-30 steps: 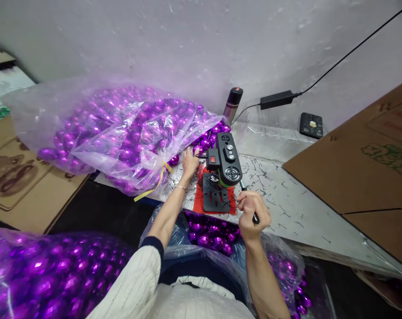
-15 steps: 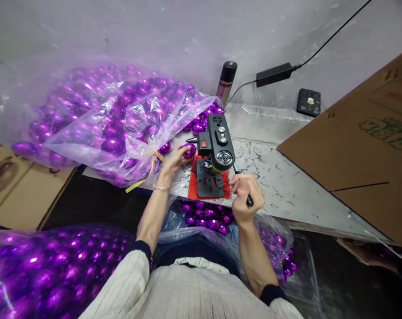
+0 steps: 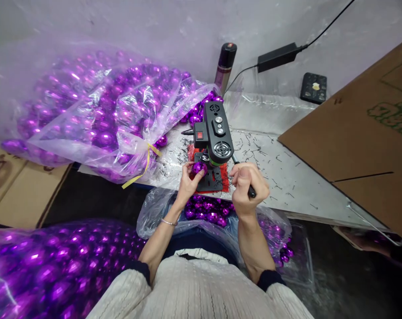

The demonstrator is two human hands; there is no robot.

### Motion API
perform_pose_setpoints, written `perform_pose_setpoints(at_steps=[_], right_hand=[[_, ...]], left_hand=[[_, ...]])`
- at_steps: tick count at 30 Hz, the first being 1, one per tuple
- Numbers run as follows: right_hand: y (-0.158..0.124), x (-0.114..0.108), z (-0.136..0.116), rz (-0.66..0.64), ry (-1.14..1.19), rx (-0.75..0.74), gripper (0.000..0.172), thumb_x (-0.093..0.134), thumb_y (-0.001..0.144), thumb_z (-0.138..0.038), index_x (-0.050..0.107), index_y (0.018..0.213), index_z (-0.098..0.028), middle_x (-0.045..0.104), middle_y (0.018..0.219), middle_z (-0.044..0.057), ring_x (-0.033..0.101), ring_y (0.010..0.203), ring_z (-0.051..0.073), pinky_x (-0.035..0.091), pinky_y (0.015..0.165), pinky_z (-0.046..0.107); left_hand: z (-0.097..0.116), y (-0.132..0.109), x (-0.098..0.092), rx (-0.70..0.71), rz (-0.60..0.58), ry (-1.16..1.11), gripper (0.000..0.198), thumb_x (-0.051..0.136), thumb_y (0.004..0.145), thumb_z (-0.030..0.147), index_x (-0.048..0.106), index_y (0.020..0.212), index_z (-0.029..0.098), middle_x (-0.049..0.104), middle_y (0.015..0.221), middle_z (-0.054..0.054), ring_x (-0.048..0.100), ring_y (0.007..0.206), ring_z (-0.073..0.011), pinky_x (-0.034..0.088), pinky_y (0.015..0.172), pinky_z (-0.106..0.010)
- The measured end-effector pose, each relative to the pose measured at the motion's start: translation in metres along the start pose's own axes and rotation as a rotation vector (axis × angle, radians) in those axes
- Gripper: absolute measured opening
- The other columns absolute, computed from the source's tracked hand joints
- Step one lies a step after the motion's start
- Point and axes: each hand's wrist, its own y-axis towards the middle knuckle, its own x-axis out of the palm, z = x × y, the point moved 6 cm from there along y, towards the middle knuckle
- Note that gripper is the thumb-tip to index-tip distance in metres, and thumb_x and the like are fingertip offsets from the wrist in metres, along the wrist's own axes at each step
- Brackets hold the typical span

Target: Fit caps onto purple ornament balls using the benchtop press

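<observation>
Between the thumb and fingers of my left hand (image 3: pixel 188 185) is a shiny purple mirrored ball (image 3: pixel 199 169), over the base plate of a small black press machine (image 3: pixel 220 133). My right hand (image 3: pixel 249 186) is wrapped round the machine's lever handle (image 3: pixel 251 192), whose black end shows below my fist. The machine stands on a red mat (image 3: pixel 224 177), with vents and buttons on its top and a red switch on its side box. In my lap, an open plastic bag (image 3: pixel 147 217) holds several more purple balls (image 3: pixel 209 212).
A large clear bag (image 3: pixel 121 106) of purple balls, tied with yellow ribbon, lies at the left; another full bag (image 3: pixel 54 266) is below. Behind stand a spray can (image 3: pixel 225 64) and a power adapter (image 3: pixel 277 57). Cardboard (image 3: pixel 357 133) juts in from the right. Short black bits litter the table (image 3: pixel 280 177).
My left hand has brought the purple ball from the machine's left side to over its base plate, nearer me. My right hand has stayed on the lever handle. The view has shifted slightly.
</observation>
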Motion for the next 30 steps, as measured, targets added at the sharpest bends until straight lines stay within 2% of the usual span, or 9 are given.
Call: perform_pose_setpoints(at_steps=[4, 10, 14, 19, 23, 30], right_hand=[[-0.002, 0.000, 0.000, -0.022, 0.001, -0.023, 0.034, 0.052, 0.105, -0.017, 0.056, 0.071, -0.022, 0.064, 0.070, 0.000, 0.064, 0.067, 0.014, 0.047, 0.062, 0.030], [-0.004, -0.001, -0.001, -0.026, 0.011, -0.048, 0.032, 0.052, 0.103, -0.013, 0.057, 0.073, -0.021, 0.065, 0.071, 0.000, 0.064, 0.067, 0.013, 0.047, 0.062, 0.029], [-0.003, -0.001, -0.001, -0.043, 0.008, -0.062, 0.031, 0.052, 0.102, -0.011, 0.058, 0.074, -0.021, 0.066, 0.073, 0.000, 0.065, 0.068, 0.013, 0.047, 0.062, 0.030], [-0.009, -0.001, 0.002, -0.038, -0.001, -0.074, 0.030, 0.052, 0.103, -0.013, 0.057, 0.074, -0.022, 0.065, 0.072, 0.000, 0.065, 0.068, 0.014, 0.048, 0.063, 0.031], [-0.025, 0.000, 0.012, -0.032, -0.017, -0.082, 0.030, 0.051, 0.103, -0.017, 0.057, 0.074, -0.023, 0.064, 0.070, 0.000, 0.065, 0.067, 0.016, 0.049, 0.062, 0.032], [-0.054, 0.006, 0.035, 0.033, 0.008, -0.188, 0.033, 0.046, 0.108, -0.028, 0.056, 0.077, -0.023, 0.067, 0.076, 0.001, 0.062, 0.063, 0.014, 0.049, 0.059, 0.031]], left_hand=[[0.005, -0.006, 0.007, 0.131, -0.019, 0.221, 0.055, 0.081, 0.090, 0.049, 0.058, 0.132, 0.021, 0.075, 0.125, -0.012, 0.074, 0.116, -0.0271, 0.057, 0.105, -0.043], [0.013, -0.002, 0.013, 0.317, -0.032, 0.521, 0.061, 0.092, 0.081, 0.045, 0.067, 0.131, 0.021, 0.078, 0.123, -0.012, 0.074, 0.117, -0.0322, 0.053, 0.108, -0.048], [0.006, 0.002, 0.021, 0.391, -0.004, 0.521, 0.064, 0.094, 0.079, 0.048, 0.069, 0.131, 0.021, 0.078, 0.125, -0.012, 0.074, 0.117, -0.0313, 0.055, 0.105, -0.046], [-0.006, 0.001, 0.026, 0.436, 0.017, 0.519, 0.066, 0.091, 0.081, 0.050, 0.068, 0.137, 0.023, 0.077, 0.131, -0.012, 0.071, 0.124, -0.0320, 0.052, 0.110, -0.048], [-0.008, -0.002, 0.025, 0.462, 0.020, 0.523, 0.065, 0.089, 0.084, 0.051, 0.067, 0.138, 0.022, 0.077, 0.131, -0.014, 0.072, 0.122, -0.0315, 0.051, 0.109, -0.047], [-0.009, -0.003, 0.025, 0.498, 0.024, 0.553, 0.065, 0.088, 0.085, 0.052, 0.067, 0.138, 0.022, 0.078, 0.128, -0.013, 0.073, 0.120, -0.0316, 0.051, 0.110, -0.049]])
